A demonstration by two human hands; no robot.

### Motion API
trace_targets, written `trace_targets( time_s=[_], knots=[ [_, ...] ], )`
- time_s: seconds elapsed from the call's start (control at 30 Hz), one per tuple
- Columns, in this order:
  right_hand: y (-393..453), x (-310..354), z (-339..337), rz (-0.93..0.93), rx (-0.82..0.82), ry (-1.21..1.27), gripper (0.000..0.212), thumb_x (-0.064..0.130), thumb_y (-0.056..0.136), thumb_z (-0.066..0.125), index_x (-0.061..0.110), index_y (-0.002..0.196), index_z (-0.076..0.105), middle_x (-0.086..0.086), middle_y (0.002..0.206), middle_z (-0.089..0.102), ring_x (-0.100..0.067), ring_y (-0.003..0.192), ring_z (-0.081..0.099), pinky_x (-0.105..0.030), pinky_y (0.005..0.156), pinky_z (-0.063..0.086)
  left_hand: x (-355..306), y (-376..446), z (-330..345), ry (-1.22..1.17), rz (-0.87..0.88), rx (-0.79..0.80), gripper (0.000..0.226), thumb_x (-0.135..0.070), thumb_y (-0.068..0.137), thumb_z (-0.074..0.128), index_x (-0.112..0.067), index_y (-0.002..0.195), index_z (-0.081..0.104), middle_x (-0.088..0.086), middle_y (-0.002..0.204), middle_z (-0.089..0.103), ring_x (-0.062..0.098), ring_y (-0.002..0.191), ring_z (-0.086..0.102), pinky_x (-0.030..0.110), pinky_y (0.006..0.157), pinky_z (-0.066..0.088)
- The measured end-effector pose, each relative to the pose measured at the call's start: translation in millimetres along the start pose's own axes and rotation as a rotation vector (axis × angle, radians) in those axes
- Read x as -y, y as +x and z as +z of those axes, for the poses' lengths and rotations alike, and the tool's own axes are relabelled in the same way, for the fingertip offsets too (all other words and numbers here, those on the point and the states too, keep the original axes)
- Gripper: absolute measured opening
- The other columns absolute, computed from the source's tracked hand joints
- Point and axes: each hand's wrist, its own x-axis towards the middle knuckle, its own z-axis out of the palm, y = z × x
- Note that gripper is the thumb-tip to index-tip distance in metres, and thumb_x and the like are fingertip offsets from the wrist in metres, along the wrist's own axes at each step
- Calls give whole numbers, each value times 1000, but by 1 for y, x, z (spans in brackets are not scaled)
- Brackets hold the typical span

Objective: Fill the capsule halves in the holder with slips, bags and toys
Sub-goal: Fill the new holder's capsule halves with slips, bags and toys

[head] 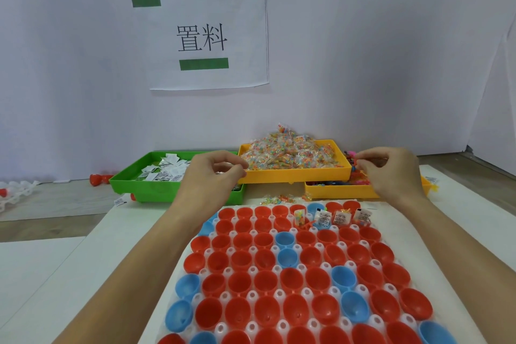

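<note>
A white holder (252, 271) full of red and blue capsule halves lies in front of me. Several halves in its far row at the right (332, 216) hold slips, bags and toys. Behind it stand a green tray (156, 190) of white slips, a yellow tray (293, 174) heaped with bags of coloured beads, and a lower yellow tray (340, 190) of small toys. My left hand (212, 176) hovers over the green tray's right end with curled fingers; what they hold is unclear. My right hand (391, 170) reaches into the toy tray, its fingertips pinching a small toy (356, 161).
A paper sign (206, 39) hangs on the white wall behind the trays. Loose bead bags (282, 200) lie between the trays and the holder. A red capsule piece (96, 179), a stray slip (120, 201) and a white strip (14, 190) lie at the left.
</note>
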Motion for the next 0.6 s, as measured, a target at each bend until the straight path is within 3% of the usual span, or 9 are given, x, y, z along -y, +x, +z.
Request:
trace_targets(
  time_s=[0.13,0.23,0.33,0.43,0.5,0.6],
  knots=[
    [3,22,-7,-46,34,65,9,10,92,68,14,95,76,9,77,69,0,72,66,-14,63,45,-4,-5,3,-8,36,80,23,-8,89,59,-24,83,75,1,81,75,17,75,68,33,70,52],
    [4,43,-14,-95,107,117,11,11,90,71,21,94,73,12,79,70,-2,71,68,-15,66,48,-6,-8,7,-4,78,150,19,-6,90,61,-20,88,74,9,84,73,26,73,65,43,68,52],
    [-2,70,-21,-150,311,272,14,10,86,75,20,96,75,8,79,76,-6,76,73,-14,70,55,-9,-10,10,-40,92,219,14,-5,91,64,-16,92,72,16,88,72,19,68,68,33,65,53],
    [-12,96,-22,-221,506,377,18,7,83,77,21,95,76,6,82,77,-9,79,74,-12,69,54,-11,-12,14,-84,85,264,8,-14,93,65,-14,100,70,11,90,75,21,74,73,24,65,57],
    [-20,109,-17,-253,622,402,19,6,82,78,19,96,76,2,82,77,-12,80,75,-18,74,57,-13,-12,15,-104,76,282,14,-19,94,65,-10,105,69,10,90,76,23,78,74,26,68,59],
    [-30,120,-6,-297,662,394,19,4,81,78,17,95,76,2,83,77,-9,83,74,-18,80,57,-14,-13,15,-141,76,307,12,-11,96,62,-3,101,70,18,85,74,25,72,72,33,73,59]
  ],
)
